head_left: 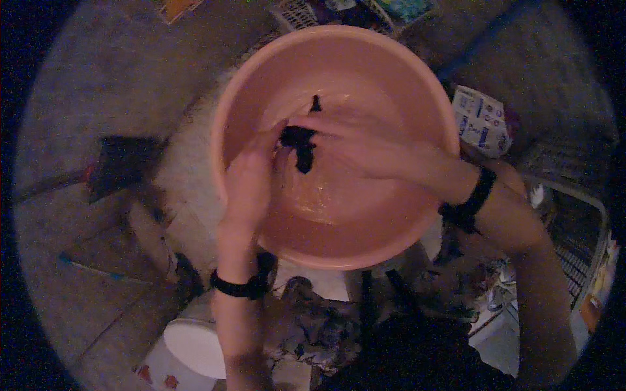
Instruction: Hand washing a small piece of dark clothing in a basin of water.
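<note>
Both my hands are down inside a large pink basin with shallow, glinting water at its bottom. Between them is a small black cloth piece, wet-looking and crumpled; its exact kind does not show. My left hand grips it from the left side, fingers curled around its edge. From the right, my right hand reaches across with its fingers closed over the cloth's upper part, hiding some of it. A dark tip sticks out beyond the right fingers. Each wrist wears a black band.
A dark dustpan-like object lies on the floor at left. Baskets with coloured items stand beyond the basin. At right are a printed white package and a wire rack. A white lidded bin stands at lower left.
</note>
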{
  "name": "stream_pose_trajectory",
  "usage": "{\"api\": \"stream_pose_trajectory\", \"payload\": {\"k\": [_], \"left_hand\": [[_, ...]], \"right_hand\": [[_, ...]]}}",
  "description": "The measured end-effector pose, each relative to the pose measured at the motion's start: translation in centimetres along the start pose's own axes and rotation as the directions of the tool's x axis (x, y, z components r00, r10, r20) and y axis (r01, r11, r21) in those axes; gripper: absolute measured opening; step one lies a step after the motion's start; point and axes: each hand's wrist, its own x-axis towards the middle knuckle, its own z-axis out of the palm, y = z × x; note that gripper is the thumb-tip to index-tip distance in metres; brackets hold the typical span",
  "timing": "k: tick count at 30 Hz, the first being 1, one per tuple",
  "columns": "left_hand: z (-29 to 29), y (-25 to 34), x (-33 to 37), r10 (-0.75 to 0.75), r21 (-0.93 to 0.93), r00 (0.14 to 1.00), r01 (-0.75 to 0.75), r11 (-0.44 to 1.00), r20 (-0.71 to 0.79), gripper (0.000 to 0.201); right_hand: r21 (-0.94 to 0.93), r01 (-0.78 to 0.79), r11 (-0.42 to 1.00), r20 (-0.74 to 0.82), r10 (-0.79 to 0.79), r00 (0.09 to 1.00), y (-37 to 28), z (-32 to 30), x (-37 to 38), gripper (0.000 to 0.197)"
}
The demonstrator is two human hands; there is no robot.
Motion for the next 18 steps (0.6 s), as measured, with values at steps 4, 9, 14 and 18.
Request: {"api": "stream_pose_trajectory", "payload": {"k": [4,9,14,18], "left_hand": [[1.4,4.2,2.1,0.027,-0.18,0.989,-0.053,0.982,-0.144,0.029],[1.6,4.6,2.9,-0.081,-0.295,0.982,0.027,0.955,-0.171,0.023],[3.4,5.6,3.4,-0.14,-0.488,0.963,0.011,0.873,-0.228,0.024],[3.2,6.3,3.2,-0.044,-0.44,0.989,-0.022,0.898,-0.14,0.024]], "right_hand": [[0.024,0.001,1.0,-0.159,0.003,0.987,0.9,-2.5,-2.2,0.04],[-0.034,-0.209,0.977,-0.307,0.189,0.933,0.0,-1.9,-2.8,0.053],[0.402,-0.259,0.878,-0.247,0.377,0.893,0.7,-2.6,-2.4,0.058],[0.61,-0.312,0.728,-0.257,0.555,0.791,0.8,-2.5,-2.2,0.053]]}}
